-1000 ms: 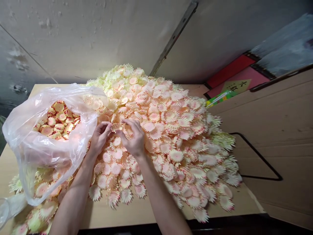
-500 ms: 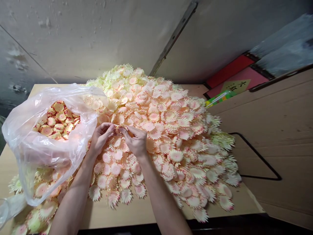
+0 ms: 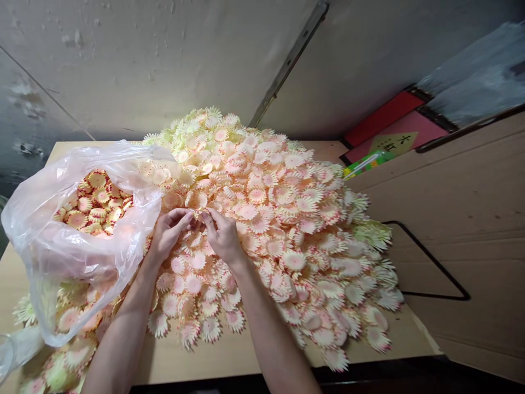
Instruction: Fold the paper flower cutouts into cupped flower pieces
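Note:
My left hand [image 3: 169, 231] and my right hand [image 3: 223, 235] meet over a heap of artificial flower petal pieces [image 3: 283, 219]. Between their pinched fingertips is one small petal piece [image 3: 199, 212], pale with orange-red edges and partly hidden by the fingers. The heaped pieces are round, scalloped and cream-pink, some with red tips, others greenish. To the left of my hands, an open clear plastic bag [image 3: 135, 241] holds many smaller curled petal pieces [image 3: 98, 196], yellow with dark red rims.
The wooden table [image 3: 197, 364] carries the heap and bag. A clear plastic cup [image 3: 7, 355] lies at the left edge. On the right stands a cardboard box [image 3: 463, 219] with a black wire handle [image 3: 430, 257]. Behind are red packages [image 3: 410, 134] and a grey wall [image 3: 164, 65].
My right hand has turned slightly, its fingers now more upright and a little to the left, closer to my left hand. My left hand has barely moved.

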Available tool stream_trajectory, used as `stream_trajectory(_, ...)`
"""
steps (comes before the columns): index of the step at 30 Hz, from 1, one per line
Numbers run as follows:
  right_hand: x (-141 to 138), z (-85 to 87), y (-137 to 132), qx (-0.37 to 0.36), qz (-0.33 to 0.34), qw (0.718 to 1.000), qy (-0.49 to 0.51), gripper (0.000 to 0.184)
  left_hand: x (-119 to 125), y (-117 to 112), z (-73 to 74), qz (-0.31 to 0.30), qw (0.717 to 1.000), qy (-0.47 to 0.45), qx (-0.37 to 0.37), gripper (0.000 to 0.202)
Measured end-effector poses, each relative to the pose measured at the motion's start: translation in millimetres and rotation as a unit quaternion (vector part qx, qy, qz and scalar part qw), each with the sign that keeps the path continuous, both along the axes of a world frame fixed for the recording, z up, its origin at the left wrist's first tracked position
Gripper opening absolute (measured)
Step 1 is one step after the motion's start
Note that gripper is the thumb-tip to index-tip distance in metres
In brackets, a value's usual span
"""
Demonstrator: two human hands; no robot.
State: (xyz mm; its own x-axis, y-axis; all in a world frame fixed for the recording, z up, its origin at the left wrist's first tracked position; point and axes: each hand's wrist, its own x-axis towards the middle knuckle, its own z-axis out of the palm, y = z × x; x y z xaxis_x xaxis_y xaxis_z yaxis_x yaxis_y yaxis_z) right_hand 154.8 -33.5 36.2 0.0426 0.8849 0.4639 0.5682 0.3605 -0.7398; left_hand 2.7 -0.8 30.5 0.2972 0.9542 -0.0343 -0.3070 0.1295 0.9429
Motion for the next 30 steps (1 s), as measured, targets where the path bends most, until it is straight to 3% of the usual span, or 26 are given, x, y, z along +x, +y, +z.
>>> stream_trajectory(4,-1.8,-0.9,-1.1,-0.014,0.001,0.999,0.053,0.015,-0.6,0.6,-2.5,-0.003,1.0,-0.004,-0.006,0.028)
stream_trajectory(10,-3.7,-5.8,0.2,0.015,0.008,0.998,0.067,0.013,0.6,-0.3,-0.4,-0.006,1.0,-0.012,-0.009,0.03)
stream_trajectory(17,-0.6,-3.6,2.9,0.114,-0.014,0.993,0.032,0.011,1.8,0.1,-2.1,0.009,0.999,-0.028,-0.014,0.033)
stream_trajectory(30,-3.7,1.1,2.3,0.141,0.007,0.99,0.027,0.013,3.0,-2.0,0.7,0.01,0.999,-0.029,-0.008,0.034)
